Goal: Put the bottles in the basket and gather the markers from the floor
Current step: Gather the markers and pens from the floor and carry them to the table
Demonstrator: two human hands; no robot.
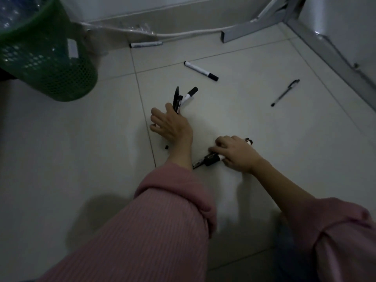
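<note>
My left hand [171, 125] holds a bunch of markers [182, 98] that fan upward from its thumb side. My right hand [234, 152] rests low on the tiled floor, fingers closed over markers [205, 160] that lie there. A white marker with a black cap [200, 70] lies loose farther out. Another marker [146, 44] lies near the wall. A thin pen [284, 92] lies to the right. The green mesh basket [50, 64] stands at the upper left with clear bottles [18, 11] inside.
A small black cap [166, 147] lies beside my left wrist. A grey metal frame leg [250, 29] and a white cable [183, 33] run along the wall at the back. A crumpled plastic wrap [97, 37] lies beside the basket.
</note>
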